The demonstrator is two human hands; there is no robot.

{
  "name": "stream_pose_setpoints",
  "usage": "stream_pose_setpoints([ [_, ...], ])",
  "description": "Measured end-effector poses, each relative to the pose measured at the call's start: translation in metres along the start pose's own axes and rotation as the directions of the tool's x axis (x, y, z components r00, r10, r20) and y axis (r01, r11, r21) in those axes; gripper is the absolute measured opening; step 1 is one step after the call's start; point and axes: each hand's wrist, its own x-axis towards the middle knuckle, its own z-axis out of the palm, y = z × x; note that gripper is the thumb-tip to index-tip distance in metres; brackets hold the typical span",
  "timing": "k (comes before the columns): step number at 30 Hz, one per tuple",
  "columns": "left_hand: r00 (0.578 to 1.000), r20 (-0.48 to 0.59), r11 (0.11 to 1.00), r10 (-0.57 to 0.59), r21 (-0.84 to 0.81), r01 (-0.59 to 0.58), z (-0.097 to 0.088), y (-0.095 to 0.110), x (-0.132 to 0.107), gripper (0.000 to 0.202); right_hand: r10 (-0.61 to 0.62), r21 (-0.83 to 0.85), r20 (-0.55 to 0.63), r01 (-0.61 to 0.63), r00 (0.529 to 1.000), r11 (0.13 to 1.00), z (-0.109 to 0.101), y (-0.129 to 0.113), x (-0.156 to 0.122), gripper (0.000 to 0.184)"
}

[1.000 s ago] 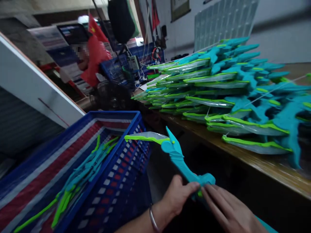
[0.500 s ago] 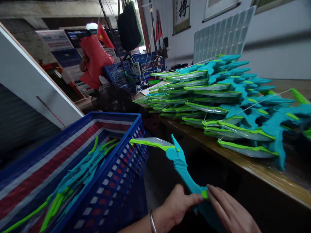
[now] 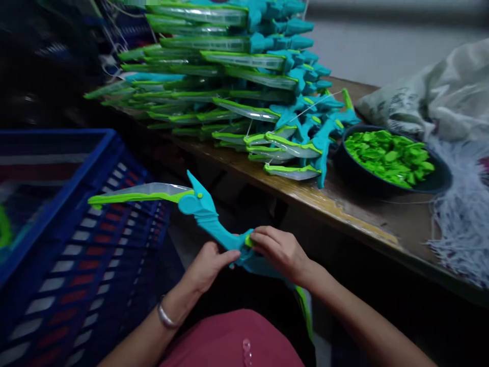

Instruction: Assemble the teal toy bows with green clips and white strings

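Note:
A turquoise toy bow (image 3: pixel 219 232) with lime-green limbs and clear plastic fins lies across my lap, one limb stretching toward the upper left. My left hand (image 3: pixel 208 265) is closed around its middle, the thumb lying along the turquoise grip. At the centre of the bow, a small green plastic piece (image 3: pixel 249 240) shows under the fingertips of my right hand (image 3: pixel 280 250), which are pressed together on it. The lower limb is partly hidden behind my right forearm.
A tall stack of similar bows (image 3: pixel 229 92) covers the wooden table (image 3: pixel 290 191). To the right stand a dark bowl (image 3: pixel 439 178) of green pieces, a bundle of white strings (image 3: pixel 462 229) and a pale sack (image 3: pixel 408 102). A blue crate (image 3: pixel 76 265) is at my left.
My view has turned right and down, bringing the bowl and strings in. The right fingers, earlier laid along the bow, now pinch at the green piece. My left hand still holds the bow.

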Motion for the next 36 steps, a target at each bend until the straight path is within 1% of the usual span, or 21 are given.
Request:
stream_pose_setpoints([
  [1,1.0,0.003,1.0,-0.003,0.002,0.003,-0.001,0.0,0.001,0.04,0.053,0.055,-0.002,-0.053,0.999,0.997,-0.002,0.001,-0.001,0.018],
  [3,1.0,-0.005,1.0,-0.003,0.008,0.003,-0.001,-0.001,0.003,0.036,0.143,0.217,0.064,-0.154,0.988,0.964,-0.006,0.002,-0.003,0.018],
  [5,1.0,-0.023,1.0,0.0,0.011,0.0,0.0,-0.001,0.005,0.033,0.203,0.382,0.15,-0.246,0.968,0.891,-0.006,0.0,-0.004,0.018],
  [7,0.999,-0.04,1.0,-0.002,0.009,0.003,0.001,-0.002,0.006,0.031,0.253,0.485,0.187,-0.313,0.949,0.816,-0.004,-0.003,-0.004,0.017],
  [9,0.998,-0.061,1.0,-0.008,0.002,0.008,0.003,-0.002,0.006,0.032,0.317,0.525,0.179,-0.363,0.931,0.77,0.0,-0.006,-0.004,0.017],
  [11,0.997,-0.07,1.0,-0.018,-0.008,0.018,0.004,-0.002,0.005,0.035,0.401,0.521,0.154,-0.419,0.903,0.744,0.003,-0.011,-0.005,0.02],
  [14,0.998,-0.056,1.0,-0.023,-0.003,0.023,0.005,-0.002,0.005,0.036,0.538,0.525,0.08,-0.494,0.839,0.693,0.006,-0.018,-0.006,0.025],
  [16,0.999,-0.049,1.0,-0.016,0.018,0.017,0.005,-0.003,0.006,0.036,0.593,0.545,0.042,-0.516,0.804,0.661,0.007,-0.022,-0.007,0.022],
  [17,0.999,-0.05,0.999,-0.012,0.031,0.013,0.006,-0.003,0.006,0.037,0.601,0.549,0.032,-0.516,0.799,0.658,0.007,-0.025,-0.007,0.019],
  [20,0.998,-0.055,0.998,-0.006,0.056,0.009,0.007,-0.002,0.006,0.039,0.59,0.553,0.015,-0.498,0.807,0.668,0.004,-0.031,-0.007,0.018],
  [24,0.998,-0.062,1.0,0.01,0.017,-0.009,0.01,0.0,0.004,0.041,0.591,0.589,-0.009,-0.474,0.806,0.654,0.002,-0.035,-0.006,0.019],
  [26,0.998,-0.057,1.0,0.013,0.01,-0.012,0.011,0.0,0.003,0.045,0.581,0.585,-0.029,-0.458,0.813,0.67,0.004,-0.036,-0.006,0.02],
  [30,0.998,-0.058,0.999,0.025,0.028,-0.024,0.012,0.001,0.001,0.047,0.576,0.538,-0.08,-0.451,0.813,0.712,0.008,-0.039,-0.008,0.021],
  [36,0.997,-0.045,0.997,0.055,0.048,-0.053,0.015,0.002,-0.003,0.042,0.569,0.421,-0.122,-0.477,0.813,0.772,0.01,-0.047,-0.007,0.017],
])
